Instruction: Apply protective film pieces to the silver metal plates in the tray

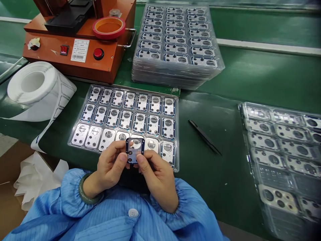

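Observation:
Between my two hands is a small rectangular metal plate (135, 154) with a dark blue border, a large round window at its top and smaller holes below. My left hand (111, 164) pinches its left edge between thumb and fingers. On the opposite edge, my right hand (157, 174) grips the plate the same way. Just behind them lies a clear plastic tray (177, 134) with rows of similar silver plates, some blue-edged, others plain in the front row. My hands hide part of that row.
An orange machine (62, 67) carries a roll of red tape (108, 30). A roll of white film (32, 82) stands left, above a cardboard box (12, 197) of crumpled paper. Stacked trays (173, 67) stand behind. Black tweezers (204, 136) and another tray (276, 177) lie right.

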Motion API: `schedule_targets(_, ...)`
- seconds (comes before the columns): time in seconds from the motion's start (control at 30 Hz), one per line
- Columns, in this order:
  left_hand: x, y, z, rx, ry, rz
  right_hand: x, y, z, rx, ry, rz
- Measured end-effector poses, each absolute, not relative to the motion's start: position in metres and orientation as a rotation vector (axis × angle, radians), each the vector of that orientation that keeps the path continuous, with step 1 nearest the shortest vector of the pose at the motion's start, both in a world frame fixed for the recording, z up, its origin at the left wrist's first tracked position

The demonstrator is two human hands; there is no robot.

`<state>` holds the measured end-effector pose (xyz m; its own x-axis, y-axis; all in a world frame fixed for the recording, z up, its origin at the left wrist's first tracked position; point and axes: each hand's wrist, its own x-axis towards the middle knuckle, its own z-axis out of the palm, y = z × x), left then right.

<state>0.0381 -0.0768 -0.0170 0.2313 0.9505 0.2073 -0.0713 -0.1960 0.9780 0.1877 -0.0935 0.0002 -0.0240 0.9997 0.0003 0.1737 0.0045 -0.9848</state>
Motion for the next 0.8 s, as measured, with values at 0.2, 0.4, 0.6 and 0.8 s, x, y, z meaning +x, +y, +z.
schedule_targets(0.2,0.0387,-0.0763,-0.0153,1.389,0.967,1.203,0.1871,-0.0925,0.0031,-1.322,-1.372,1.147)
schedule_targets(0.4,0.0417,-0.0747,-0.0113,1.523,1.177,1.211,0.1866,-0.0948,-0.001,-1.348,-1.399,1.144)
schedule_targets(0.6,0.0406,-0.0754,-0.0137,1.505,1.138,1.203,0.1874,-0.0944,0.0005,-1.355,-1.411,1.143)
schedule_targets(0.8,0.0392,-0.0771,-0.0178,1.385,1.166,1.269,0.1868,-0.0937,0.0024,-1.339,-1.492,1.098)
